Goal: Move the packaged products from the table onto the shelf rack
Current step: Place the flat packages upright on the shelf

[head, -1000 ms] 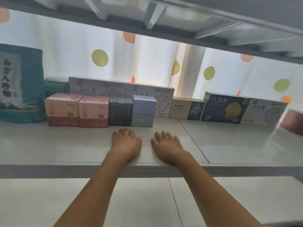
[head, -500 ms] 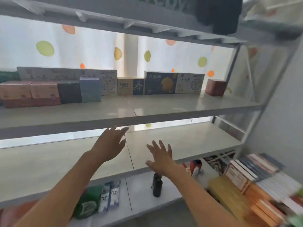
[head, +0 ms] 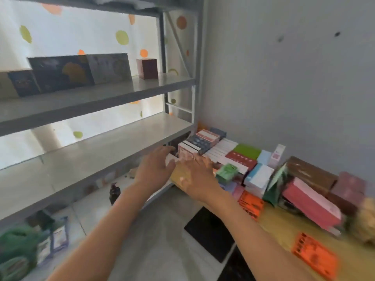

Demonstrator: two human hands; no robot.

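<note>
Both arms reach out toward the corner where the grey shelf rack (head: 121,136) meets the yellow table (head: 284,224). The left hand (head: 154,169) has its fingers straight and a little spread, and it holds nothing. The right hand (head: 194,175) is blurry, but its fingers look stretched out flat too, above the near end of the pile of boxes. I cannot tell if it touches a box.

The packaged products sit packed close on the table by the wall. There is a white and red box (head: 207,135) on top of a dark blue box (head: 197,144), a lime green box (head: 246,151), a dark red box (head: 241,160), a small green box (head: 226,172), a light blue and white box (head: 258,176), a long pink box (head: 312,203) and a brown box (head: 310,173). Two orange cards (head: 314,256) lie on the table. Their black writing is too blurry to read.

Some boxes stand on the upper shelf already: a dark box with a yellow shape (head: 60,73), a grey box (head: 108,66) beside it, and a small dark red box (head: 147,67) standing apart near the post. A curtain with coloured dots (head: 121,37) hangs behind the rack. No words on any box can be read.
</note>
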